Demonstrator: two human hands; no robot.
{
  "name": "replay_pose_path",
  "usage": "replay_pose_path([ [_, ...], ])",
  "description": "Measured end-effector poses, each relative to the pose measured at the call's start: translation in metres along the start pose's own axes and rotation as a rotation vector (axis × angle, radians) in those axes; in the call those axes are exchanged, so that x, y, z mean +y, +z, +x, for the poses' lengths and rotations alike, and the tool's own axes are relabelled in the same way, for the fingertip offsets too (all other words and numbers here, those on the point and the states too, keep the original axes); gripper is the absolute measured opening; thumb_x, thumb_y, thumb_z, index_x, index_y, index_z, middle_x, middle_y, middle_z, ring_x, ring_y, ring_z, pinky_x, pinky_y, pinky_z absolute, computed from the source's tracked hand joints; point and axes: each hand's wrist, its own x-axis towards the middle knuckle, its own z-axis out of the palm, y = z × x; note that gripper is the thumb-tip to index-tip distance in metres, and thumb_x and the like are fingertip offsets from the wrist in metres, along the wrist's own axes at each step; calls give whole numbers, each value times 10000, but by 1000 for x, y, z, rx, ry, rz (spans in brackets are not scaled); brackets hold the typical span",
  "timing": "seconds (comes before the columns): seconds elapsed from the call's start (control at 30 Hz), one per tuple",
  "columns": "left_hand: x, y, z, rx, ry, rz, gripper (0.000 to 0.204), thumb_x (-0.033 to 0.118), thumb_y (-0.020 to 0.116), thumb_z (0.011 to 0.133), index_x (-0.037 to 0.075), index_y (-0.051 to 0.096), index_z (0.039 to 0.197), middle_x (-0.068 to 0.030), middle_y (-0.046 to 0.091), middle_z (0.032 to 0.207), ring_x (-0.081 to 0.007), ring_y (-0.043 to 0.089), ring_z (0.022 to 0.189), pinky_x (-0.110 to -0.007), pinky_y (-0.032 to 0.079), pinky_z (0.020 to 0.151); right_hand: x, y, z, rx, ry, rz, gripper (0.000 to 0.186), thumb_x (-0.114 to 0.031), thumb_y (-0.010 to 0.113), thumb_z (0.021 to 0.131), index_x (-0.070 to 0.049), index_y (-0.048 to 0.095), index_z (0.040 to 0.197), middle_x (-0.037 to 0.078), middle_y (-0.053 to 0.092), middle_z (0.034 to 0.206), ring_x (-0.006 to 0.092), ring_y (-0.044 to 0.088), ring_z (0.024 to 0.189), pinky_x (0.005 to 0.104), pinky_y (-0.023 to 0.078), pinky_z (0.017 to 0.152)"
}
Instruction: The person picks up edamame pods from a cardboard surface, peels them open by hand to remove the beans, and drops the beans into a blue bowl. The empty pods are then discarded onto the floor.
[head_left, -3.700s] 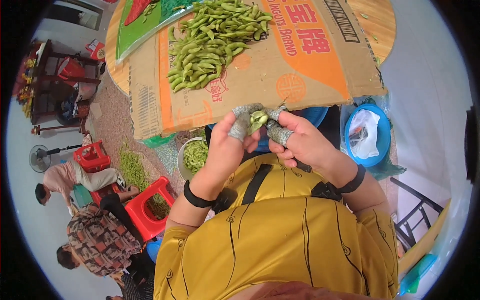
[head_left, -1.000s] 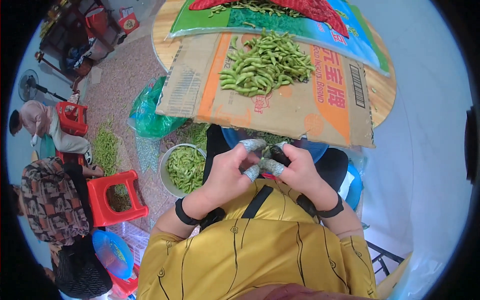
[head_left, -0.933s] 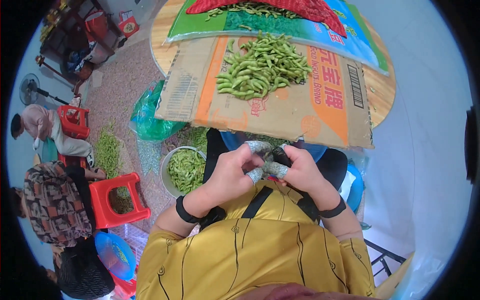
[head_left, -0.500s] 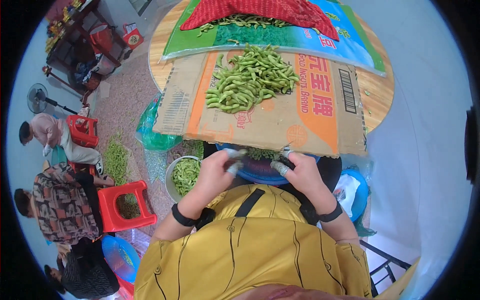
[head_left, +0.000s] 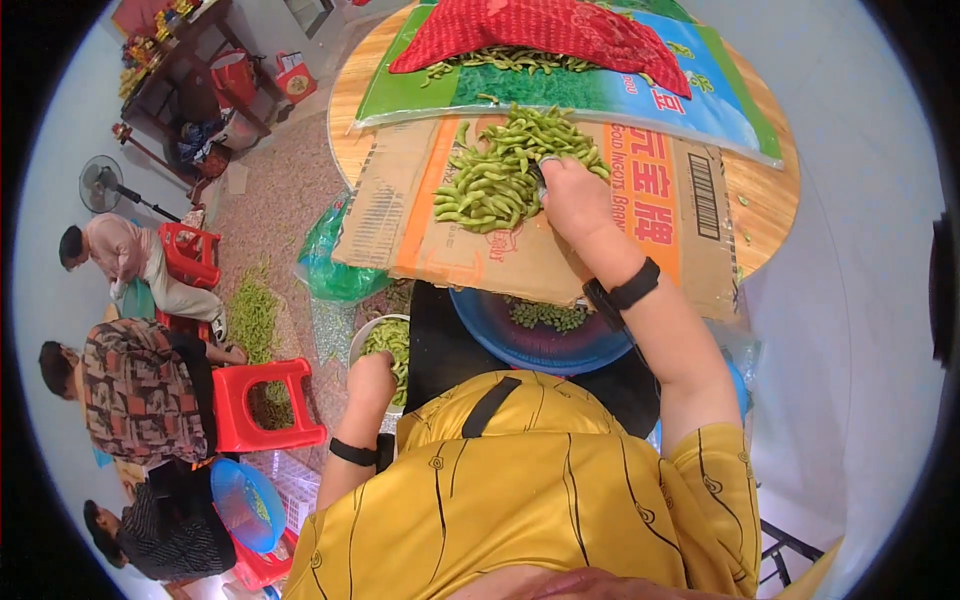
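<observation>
A pile of green soybean pods (head_left: 500,180) lies on a flattened cardboard sheet (head_left: 390,220). At the pile's right side, my right hand (head_left: 575,195) touches the pods, its wrapped fingers bent together; what is between them is hidden. My left hand (head_left: 372,380) is low on the left, at a white bowl (head_left: 360,342) of green pods (head_left: 388,343); the fist-like back of the hand faces up and the fingers are out of sight. Below the cardboard edge, a blue basin (head_left: 500,350) holds shelled green beans (head_left: 548,316).
A red patterned cloth (head_left: 540,35) covers more pods on a printed plastic sack (head_left: 480,92) across the round wooden table (head_left: 770,210). Left are a green plastic bag (head_left: 340,255), a red stool (head_left: 265,405), pods on the floor (head_left: 252,315) and several seated people.
Both hands were together over the blue basin. The right has moved forward to the pod pile, and the left has gone left to the white bowl. The view has shifted slightly.
</observation>
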Motion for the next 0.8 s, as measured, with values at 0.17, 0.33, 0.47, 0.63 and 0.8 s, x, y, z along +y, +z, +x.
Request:
replay_pose_path([
  [0.17, 32, -34, 3, -61, -1, 9, 191, 145, 683, 743, 58, 673, 913, -185, 655, 773, -348, 650, 764, -426, 515, 673, 4, 0, 0, 44, 31, -3, 202, -149, 642, 759, -60, 566, 924, 138, 598, 914, 329, 627, 808, 438, 523, 686],
  [0.33, 101, -78, 19, 96, 297, -429, 232, 166, 683, 779, 52, 652, 978, -171, 648, 791, -340, 642, 741, -404, 509, 654, 1, -10, 7, -60, -6, -53, 196, -182, 650, 755, -39, 577, 869, 153, 619, 859, 340, 627, 794, 442, 521, 683],
  [0.47, 144, -100, 38, 131, 576, -638, 202, 103, 676, 802, 30, 652, 988, -158, 639, 800, -270, 634, 677, -333, 498, 619, 13, -18, -11, -89, 79, 52, 226, -218, 649, 760, -17, 592, 846, 186, 634, 808, 369, 625, 782, 461, 504, 677],
  [0.63, 175, -85, 66, 139, 674, -635, 195, 87, 660, 814, 16, 648, 995, -152, 638, 790, -231, 641, 684, -318, 499, 635, 26, -16, -38, -56, 152, 183, 265, -250, 648, 772, -7, 597, 866, 203, 635, 791, 383, 625, 778, 472, 493, 672],
  [0.8, 192, -65, 81, -17, 638, -743, 170, 67, 622, 845, 7, 645, 1002, -120, 662, 814, -178, 654, 742, -296, 509, 658, 2, -13, -35, -156, 215, 98, 306, -304, 656, 775, -18, 613, 874, 209, 643, 820, 382, 629, 775, 473, 493, 684],
])
